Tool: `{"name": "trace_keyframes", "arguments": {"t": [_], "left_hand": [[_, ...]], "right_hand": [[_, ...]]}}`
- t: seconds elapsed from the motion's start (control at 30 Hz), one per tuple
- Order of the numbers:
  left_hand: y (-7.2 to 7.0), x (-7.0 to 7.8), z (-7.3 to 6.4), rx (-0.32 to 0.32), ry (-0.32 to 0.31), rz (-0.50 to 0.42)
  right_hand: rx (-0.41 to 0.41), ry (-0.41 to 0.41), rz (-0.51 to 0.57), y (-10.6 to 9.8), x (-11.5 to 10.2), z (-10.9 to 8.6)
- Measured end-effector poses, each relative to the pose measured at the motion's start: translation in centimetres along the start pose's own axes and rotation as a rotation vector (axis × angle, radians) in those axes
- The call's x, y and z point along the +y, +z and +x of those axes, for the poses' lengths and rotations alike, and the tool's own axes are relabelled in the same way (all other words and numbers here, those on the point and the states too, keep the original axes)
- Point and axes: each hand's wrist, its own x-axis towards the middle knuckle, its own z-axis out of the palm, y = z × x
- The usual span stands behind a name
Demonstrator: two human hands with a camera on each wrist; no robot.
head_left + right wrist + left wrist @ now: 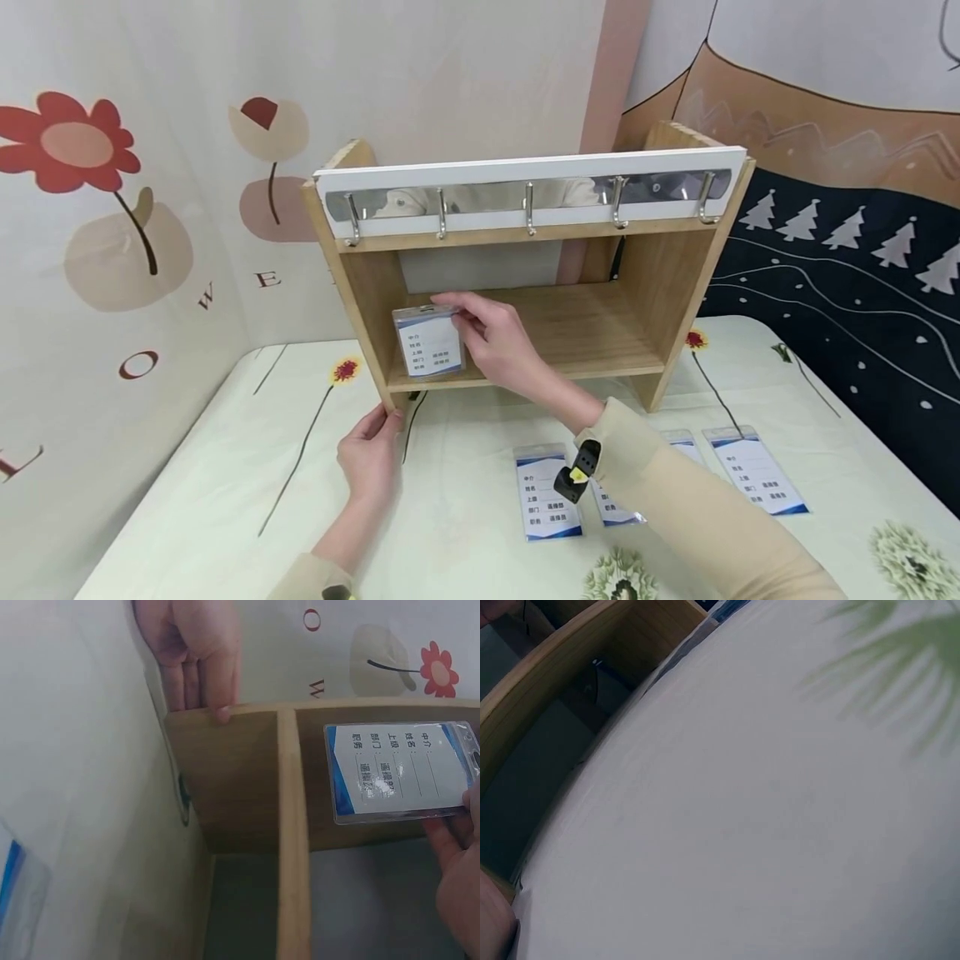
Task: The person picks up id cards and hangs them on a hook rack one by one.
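My right hand pinches a name badge in a clear plastic holder by its upper right corner. The badge stands upright at the left front of the wooden shelf's lower compartment, its printed face toward me. In the right wrist view the same badge shows a blue edge and printed lines, with thumb and fingers at one side. Low on the shelf's left side panel, my left hand grips the bottom front corner. The left wrist view has only a sliver of that hand.
Several more badges lie on the table to the right, among them one left of my sleeve and one farther right. Across the shelf's top front runs a white rail with several metal hooks. A flowered cloth covers the table.
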Motion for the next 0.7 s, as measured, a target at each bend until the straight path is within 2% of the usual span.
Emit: {"name": "trace_keyframes", "arguments": {"t": [0.3,0.7], "left_hand": [[0.1,0.0,0.2,-0.006,0.019,-0.011],[0.0,0.0,0.1,-0.003,0.0,-0.008]], "right_hand": [[0.024,-0.113,0.002,0.3,-0.8,2.0],[0.101,-0.238,0.029,0.5,-1.8,4.1]]}}
